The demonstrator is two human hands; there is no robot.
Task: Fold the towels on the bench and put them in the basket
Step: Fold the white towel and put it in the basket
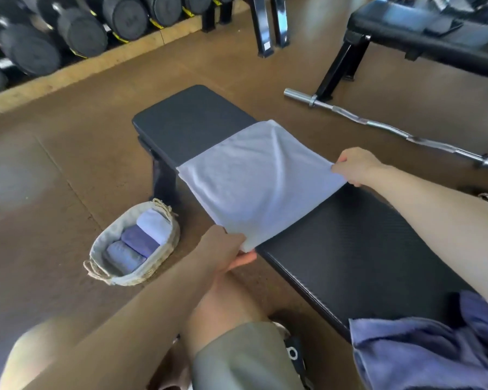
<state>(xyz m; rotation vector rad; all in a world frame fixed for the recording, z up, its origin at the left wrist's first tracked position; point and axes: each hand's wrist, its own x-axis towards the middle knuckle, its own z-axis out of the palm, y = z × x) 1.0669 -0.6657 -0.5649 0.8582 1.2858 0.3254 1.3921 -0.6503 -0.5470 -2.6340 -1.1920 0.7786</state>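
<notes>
Pinching the near corners of the white towel (258, 178), left hand (223, 250) and right hand (355, 167) hold it spread across the bench (350, 249). Risk: the near-left corner overhangs the bench edge, so slack or uneven pull may drag the cloth floorward or skew the fold. Towel: pale, thin, lightly creased. Blue towel (423, 353): unfolded, bench's near end. Basket (164, 249): on floor, three rolled towels inside.
</notes>
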